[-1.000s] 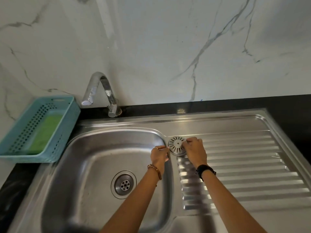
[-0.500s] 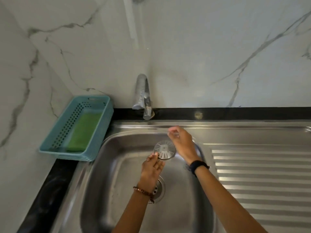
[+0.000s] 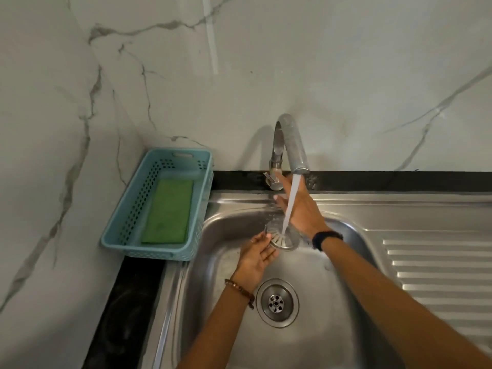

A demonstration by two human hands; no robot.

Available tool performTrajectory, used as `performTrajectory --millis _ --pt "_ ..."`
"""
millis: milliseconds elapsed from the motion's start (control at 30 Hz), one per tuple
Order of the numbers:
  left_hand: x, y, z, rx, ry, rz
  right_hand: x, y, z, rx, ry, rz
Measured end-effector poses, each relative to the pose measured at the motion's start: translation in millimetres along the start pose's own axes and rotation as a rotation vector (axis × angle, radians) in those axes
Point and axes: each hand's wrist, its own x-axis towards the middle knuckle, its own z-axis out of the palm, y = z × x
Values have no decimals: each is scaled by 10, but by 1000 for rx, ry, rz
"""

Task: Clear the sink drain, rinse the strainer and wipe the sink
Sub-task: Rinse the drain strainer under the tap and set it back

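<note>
Head view: the left hand (image 3: pixel 255 258) pinches the strainer (image 3: pixel 282 237) by its rim, fingertips (image 3: pixel 267 237) at its left edge, tilting it under the water stream (image 3: pixel 291 203) over the sink (image 3: pixel 332 328). The right hand (image 3: pixel 300 209), fingers extended and holding nothing, reaches past the stream to the tap handle (image 3: pixel 271 178). The open drain (image 3: pixel 277 303) lies below the left wrist. The strainer looks light, rigid and slippery when wet (best held at the rim)
</note>
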Motion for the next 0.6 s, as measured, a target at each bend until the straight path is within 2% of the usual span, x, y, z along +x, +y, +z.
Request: performTrajectory --millis 67,133,167,300,433,600 --pt "8 -47 -68 -3 15 -32 -292 39 62 83 28 226" --pt "35 -109 -133 -32 23 -72 -516 85 107 303 -112 464" --pt "51 -152 -165 -43 20 -91 -596 105 108 420 -150 526" --pt "66 -302 -186 -153 -4 -110 -766 48 32 668 -115 488" --pt "-16 -279 -102 -283 15 -22 -975 123 112 602 -90 446" --pt "-108 -139 -54 72 84 211 -980 195 139 752 -57 529"
